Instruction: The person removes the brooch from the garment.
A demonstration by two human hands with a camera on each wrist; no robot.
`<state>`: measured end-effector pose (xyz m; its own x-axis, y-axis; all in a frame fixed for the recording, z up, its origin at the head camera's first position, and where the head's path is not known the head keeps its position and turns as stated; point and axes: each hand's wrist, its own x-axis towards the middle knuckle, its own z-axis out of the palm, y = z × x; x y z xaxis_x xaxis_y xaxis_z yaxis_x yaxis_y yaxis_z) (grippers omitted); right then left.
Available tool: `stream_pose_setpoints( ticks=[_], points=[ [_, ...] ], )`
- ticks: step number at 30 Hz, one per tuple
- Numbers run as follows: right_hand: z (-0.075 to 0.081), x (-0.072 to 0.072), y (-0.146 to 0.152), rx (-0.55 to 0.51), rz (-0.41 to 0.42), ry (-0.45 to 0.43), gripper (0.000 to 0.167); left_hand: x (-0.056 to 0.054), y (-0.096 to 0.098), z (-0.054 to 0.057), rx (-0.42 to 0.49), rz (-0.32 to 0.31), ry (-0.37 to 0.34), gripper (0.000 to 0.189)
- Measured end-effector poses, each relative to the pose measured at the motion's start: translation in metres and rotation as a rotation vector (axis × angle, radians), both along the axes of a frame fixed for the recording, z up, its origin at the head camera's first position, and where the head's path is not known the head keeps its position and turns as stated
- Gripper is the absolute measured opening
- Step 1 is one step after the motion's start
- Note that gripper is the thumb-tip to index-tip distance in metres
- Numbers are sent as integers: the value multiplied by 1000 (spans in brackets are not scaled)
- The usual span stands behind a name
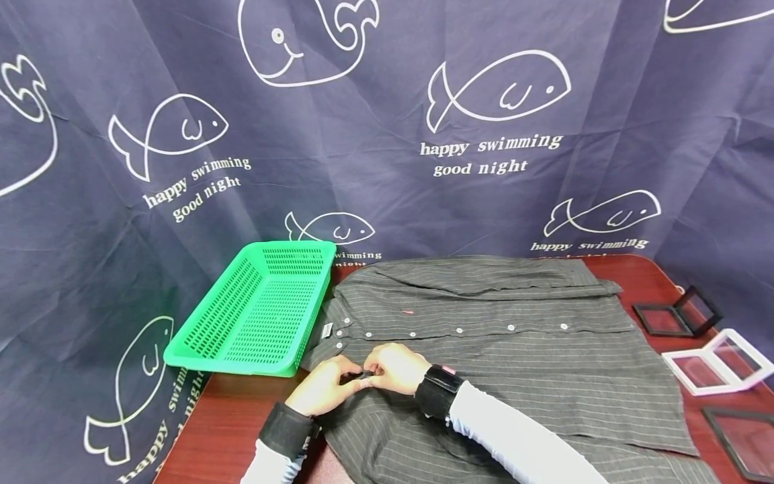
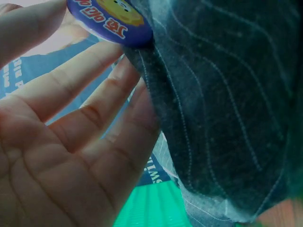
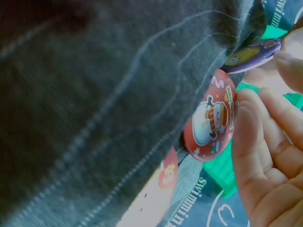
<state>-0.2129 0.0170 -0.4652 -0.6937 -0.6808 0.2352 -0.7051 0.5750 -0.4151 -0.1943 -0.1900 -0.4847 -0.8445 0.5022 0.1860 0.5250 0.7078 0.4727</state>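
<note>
A dark grey pinstriped button-up shirt (image 1: pixel 520 390) lies spread on the table, its collar to the left. Both hands meet at the shirt's near side by the collar. My left hand (image 1: pixel 326 386) holds the rim of a purple round pin badge (image 2: pixel 111 23) between thumb and fingers, at the cloth's edge. On the other side, my right hand (image 1: pixel 399 368) pinches the same badge, its fingers beside a red cartoon badge (image 3: pixel 212 118). A third, pale and red badge (image 3: pixel 151 194) sits further along the cloth, partly hidden by a fold. The badge's back is hidden.
A green plastic basket (image 1: pixel 242 368) stands left of the shirt, close to the collar. Along the table's right side lie a black hinged frame (image 1: pixel 695 336), a white one (image 1: pixel 704 390) and another dark frame (image 1: pixel 725 444). A printed curtain (image 1: pixel 387 181) hangs behind.
</note>
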Motion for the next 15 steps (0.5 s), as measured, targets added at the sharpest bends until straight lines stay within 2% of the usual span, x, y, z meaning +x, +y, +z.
stream_pose_setpoints(
  ticks=[6,15],
  points=[
    [-3,3,-2,65,-64,-25,21,1,1,-4,-10,-7,14,31],
    [-9,0,-3,51,15,61,17,1,1,-7,-22,-25,55,26]
  ],
)
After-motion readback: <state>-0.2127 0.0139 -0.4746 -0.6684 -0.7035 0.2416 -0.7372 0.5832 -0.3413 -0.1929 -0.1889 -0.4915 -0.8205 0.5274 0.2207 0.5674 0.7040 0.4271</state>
